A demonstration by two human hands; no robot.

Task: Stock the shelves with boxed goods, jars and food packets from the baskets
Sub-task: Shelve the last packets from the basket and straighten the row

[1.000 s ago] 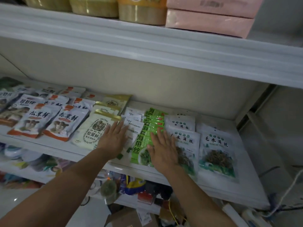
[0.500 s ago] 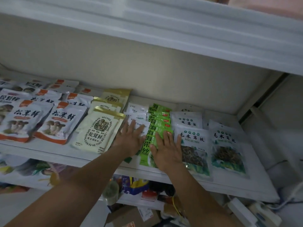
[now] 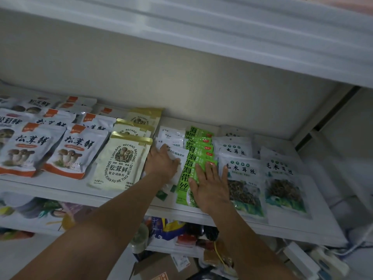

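Under right hand point(image 3: 210, 188): green packet point(image 3: 184, 179); left hand point(image 3: 161, 164) grips white packet point(image 3: 178, 156).

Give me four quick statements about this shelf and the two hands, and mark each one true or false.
1. The right hand lies flat on the green packets. True.
2. The left hand rests on the cream-and-gold packet. False: it rests on the white packets beside that packet.
3. The green packets lie directly right of the white packets. True.
4. The orange-trimmed mushroom packets sit at the right end of the shelf. False: they are at the left.
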